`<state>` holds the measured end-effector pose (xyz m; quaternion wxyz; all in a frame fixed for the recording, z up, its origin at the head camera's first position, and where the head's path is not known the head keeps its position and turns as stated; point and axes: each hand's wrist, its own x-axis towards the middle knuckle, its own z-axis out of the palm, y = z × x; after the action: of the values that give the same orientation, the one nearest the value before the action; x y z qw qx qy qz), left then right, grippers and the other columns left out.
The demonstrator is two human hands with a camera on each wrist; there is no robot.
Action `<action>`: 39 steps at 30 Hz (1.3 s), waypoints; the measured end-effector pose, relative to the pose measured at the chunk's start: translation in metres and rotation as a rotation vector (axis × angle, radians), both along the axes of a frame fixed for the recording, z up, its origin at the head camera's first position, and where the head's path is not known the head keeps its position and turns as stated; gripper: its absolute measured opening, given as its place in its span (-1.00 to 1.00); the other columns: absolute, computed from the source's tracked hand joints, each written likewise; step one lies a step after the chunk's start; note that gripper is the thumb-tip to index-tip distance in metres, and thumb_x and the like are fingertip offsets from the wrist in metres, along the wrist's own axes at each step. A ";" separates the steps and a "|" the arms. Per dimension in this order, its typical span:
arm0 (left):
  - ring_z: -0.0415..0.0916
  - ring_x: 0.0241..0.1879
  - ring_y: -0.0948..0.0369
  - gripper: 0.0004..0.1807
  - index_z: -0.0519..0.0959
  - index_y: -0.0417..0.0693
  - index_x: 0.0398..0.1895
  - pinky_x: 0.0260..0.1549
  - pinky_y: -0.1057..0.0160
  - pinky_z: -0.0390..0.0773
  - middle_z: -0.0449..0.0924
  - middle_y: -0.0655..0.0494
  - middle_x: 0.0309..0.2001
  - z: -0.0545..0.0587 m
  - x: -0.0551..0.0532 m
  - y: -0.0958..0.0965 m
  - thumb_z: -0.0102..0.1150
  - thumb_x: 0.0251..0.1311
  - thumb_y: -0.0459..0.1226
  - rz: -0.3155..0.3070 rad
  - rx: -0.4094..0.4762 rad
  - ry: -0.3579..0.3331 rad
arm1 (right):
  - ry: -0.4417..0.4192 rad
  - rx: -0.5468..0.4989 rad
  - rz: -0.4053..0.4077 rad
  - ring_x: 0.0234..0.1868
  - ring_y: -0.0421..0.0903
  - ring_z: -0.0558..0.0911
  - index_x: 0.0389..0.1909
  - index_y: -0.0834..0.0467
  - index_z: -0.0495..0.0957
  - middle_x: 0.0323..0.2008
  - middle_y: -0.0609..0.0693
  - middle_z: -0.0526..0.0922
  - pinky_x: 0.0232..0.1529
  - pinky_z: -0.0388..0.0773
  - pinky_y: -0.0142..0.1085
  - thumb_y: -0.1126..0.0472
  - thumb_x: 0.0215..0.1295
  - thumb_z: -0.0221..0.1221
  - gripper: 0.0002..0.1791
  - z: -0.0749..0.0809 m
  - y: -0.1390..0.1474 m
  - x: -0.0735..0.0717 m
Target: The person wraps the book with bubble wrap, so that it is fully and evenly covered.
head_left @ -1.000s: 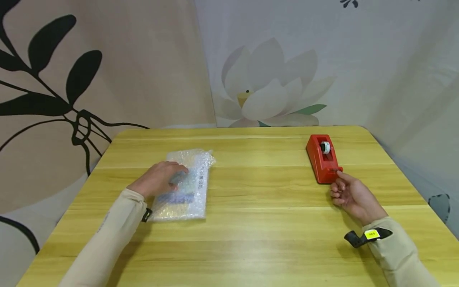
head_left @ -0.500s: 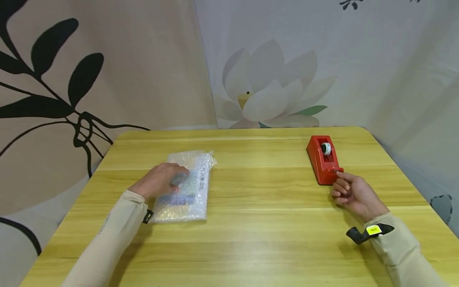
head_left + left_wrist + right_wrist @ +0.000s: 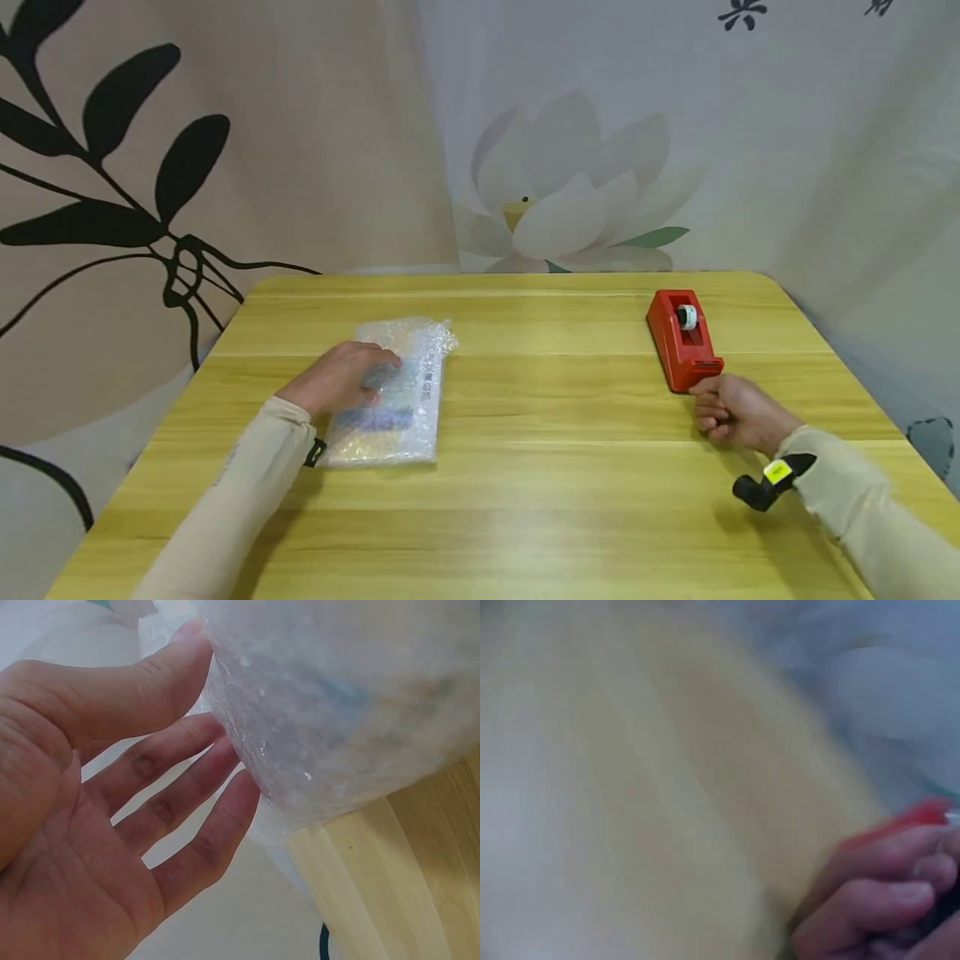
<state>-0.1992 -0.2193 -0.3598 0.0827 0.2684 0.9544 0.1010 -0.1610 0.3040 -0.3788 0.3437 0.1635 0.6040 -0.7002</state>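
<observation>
A bubble-wrapped book [image 3: 426,400] lies flat at the left of the wooden table, dark characters showing through near its right side. My left hand [image 3: 337,377] rests on the wrap with loosely bent, spread fingers; in the left wrist view its fingertips touch the bubble wrap [image 3: 315,727]. At the right stands a red tape dispenser [image 3: 681,350] with a small tape roll [image 3: 686,317] in it. Just below the dispenser's front end, my right hand [image 3: 738,410] has its fingers curled and pinches the tape end, which is too thin to make out. The right wrist view is blurred.
The wooden table [image 3: 525,483] reaches from the front to a printed cloth backdrop [image 3: 570,167] behind it. A wide stretch of tabletop separates the wrapped book from the dispenser. A black camera mount [image 3: 768,483] sits on the right wrist.
My right hand has shifted down from the dispenser's cutting edge to below its front end, and its wrist has turned. The left hand stays on the wrapped book. The head view tilts slightly.
</observation>
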 end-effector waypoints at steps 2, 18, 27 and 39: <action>0.39 0.18 -0.07 -0.39 0.49 0.01 0.11 0.16 -0.08 0.38 0.50 -0.04 0.15 0.003 -0.003 0.001 0.41 -0.13 -0.30 0.006 0.000 0.005 | 0.037 0.047 0.083 -0.71 -0.27 0.23 -0.85 0.01 0.12 -0.80 -0.19 0.14 -0.67 0.11 -0.48 0.17 0.41 -0.31 -0.48 0.000 -0.013 -0.004; 0.39 0.18 -0.07 -0.40 0.49 0.00 0.11 0.17 -0.09 0.37 0.50 -0.03 0.14 0.003 -0.003 0.000 0.40 -0.12 -0.30 0.018 0.003 0.003 | 0.687 0.443 0.563 -0.36 0.00 0.54 -0.34 0.16 0.46 -0.36 0.13 0.55 -0.52 0.51 -0.19 0.08 0.37 -0.03 -0.76 0.081 -0.121 -0.006; 0.35 0.21 -0.08 -0.40 0.50 0.00 0.10 0.20 -0.10 0.34 0.49 -0.02 0.17 0.003 -0.002 0.000 0.41 -0.13 -0.30 0.019 0.006 0.008 | 0.920 0.425 0.690 -0.65 -0.08 0.47 -0.41 0.07 0.42 -0.66 0.04 0.44 -0.67 0.41 -0.33 0.23 0.37 -0.03 -0.86 0.054 -0.168 -0.009; 0.33 0.24 -0.05 -0.40 0.50 0.02 0.10 0.23 -0.08 0.31 0.49 0.02 0.18 0.001 -0.002 0.000 0.41 -0.12 -0.29 0.039 0.008 -0.013 | 1.245 0.534 0.765 -0.73 -0.37 0.21 -0.39 -0.01 0.46 -0.78 -0.21 0.31 -0.51 0.31 -0.49 0.23 0.31 0.03 -0.90 0.024 -0.221 -0.025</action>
<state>-0.2012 -0.2190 -0.3592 0.0859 0.2496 0.9584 0.1083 -0.1855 0.0825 -0.3543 0.1079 -0.4023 0.8484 -0.3266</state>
